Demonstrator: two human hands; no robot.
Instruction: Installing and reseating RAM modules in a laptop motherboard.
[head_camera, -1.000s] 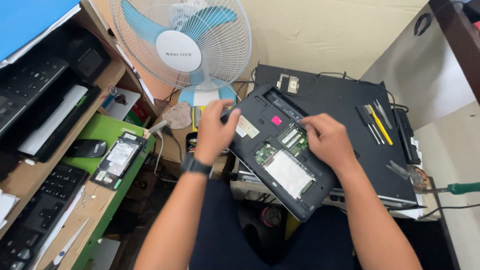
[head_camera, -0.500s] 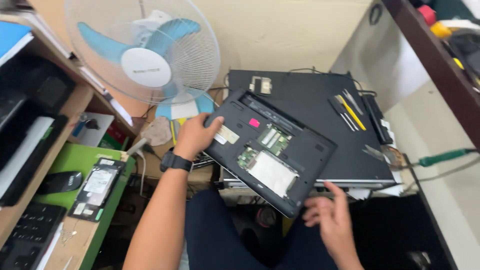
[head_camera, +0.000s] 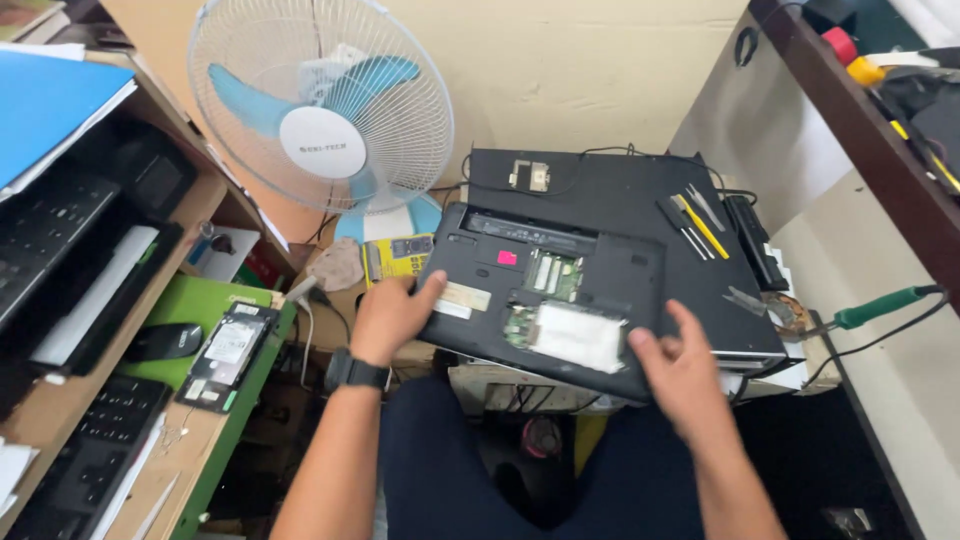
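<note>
Your left hand (head_camera: 388, 318), a dark watch (head_camera: 352, 372) on its wrist, gripped the left edge of an upturned black laptop (head_camera: 610, 272) whose bottom panel was off, exposing circuit boards. Your right hand (head_camera: 682, 372) hovered with fingers spread at the laptop's near right edge; whether it touched was unclear. The laptop lay tilted on a larger black device (head_camera: 610, 185). Beyond your right hand, small tools (head_camera: 695, 222) rested on that device, and further right lay a green-handled soldering iron (head_camera: 878, 305). Beyond your left hand stood a white and blue fan (head_camera: 320, 110). Left of it, a drive (head_camera: 226, 350) lay on a green board (head_camera: 195, 300).
</note>
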